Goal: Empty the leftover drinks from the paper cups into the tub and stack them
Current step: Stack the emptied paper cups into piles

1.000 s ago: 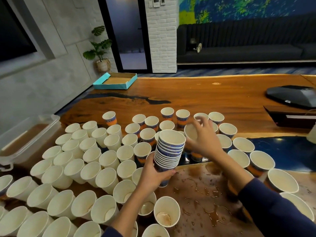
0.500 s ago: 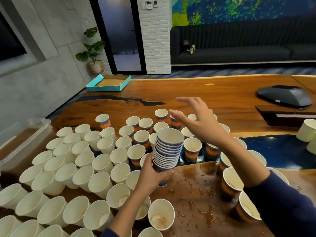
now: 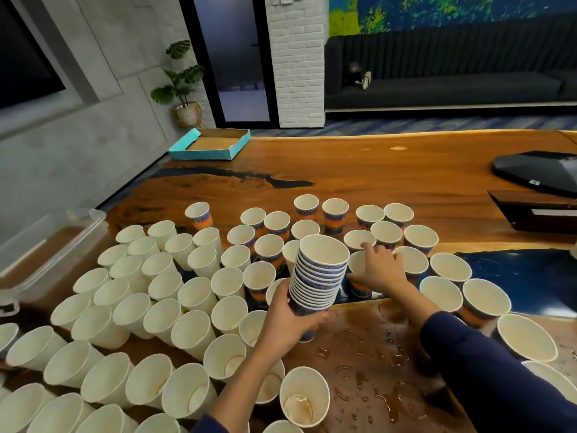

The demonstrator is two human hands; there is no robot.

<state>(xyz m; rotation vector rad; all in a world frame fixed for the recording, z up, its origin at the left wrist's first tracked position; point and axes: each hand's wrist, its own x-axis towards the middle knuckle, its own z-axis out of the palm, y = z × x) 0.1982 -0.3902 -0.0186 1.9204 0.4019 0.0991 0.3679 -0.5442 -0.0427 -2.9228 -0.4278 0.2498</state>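
Head view: left hand (image 3: 288,320) grips nested stack of blue-banded white paper cups (image 3: 318,273) near base, tilted toward 1 o'clock, mouth open for next cup. Right hand (image 3: 379,271) at 3 o'clock of stack, fingers curled round single blue-and-orange paper cup (image 3: 359,276) standing on wet wooden table (image 3: 359,170). Clear plastic tub (image 3: 46,254) with brown liquid sits at 9 o'clock, well apart.

Your left hand (image 3: 288,318) is raised in front of you, fingers and thumb curled round the bottom of a stack of cups (image 3: 318,275). Your right arm, in a dark sleeve, stretches forward; your right hand (image 3: 379,271) grasps a single cup (image 3: 359,273), thumb low on its side.
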